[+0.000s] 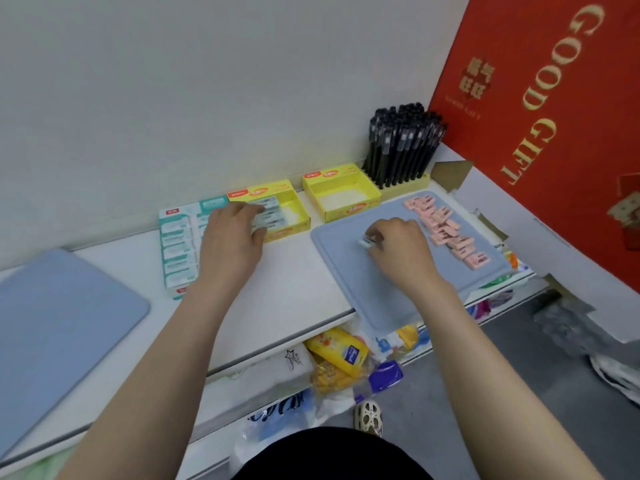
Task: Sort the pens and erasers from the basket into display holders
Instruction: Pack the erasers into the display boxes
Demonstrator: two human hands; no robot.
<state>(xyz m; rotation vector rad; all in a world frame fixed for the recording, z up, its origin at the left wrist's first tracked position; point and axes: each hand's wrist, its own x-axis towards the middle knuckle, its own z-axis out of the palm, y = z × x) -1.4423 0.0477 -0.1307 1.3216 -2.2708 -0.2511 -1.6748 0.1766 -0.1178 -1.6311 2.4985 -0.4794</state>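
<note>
Head view: your left hand is gripping a teal eraser in the left yellow box. Your right hand is pinching a white eraser on the blue tray.

I read "GOOD GIFT" in large gold capitals running down the red panel at right. Its emblem carries characters I cannot make out. The tags on the yellow boxes and the script on the yellow packet are too blurred to read.
</note>
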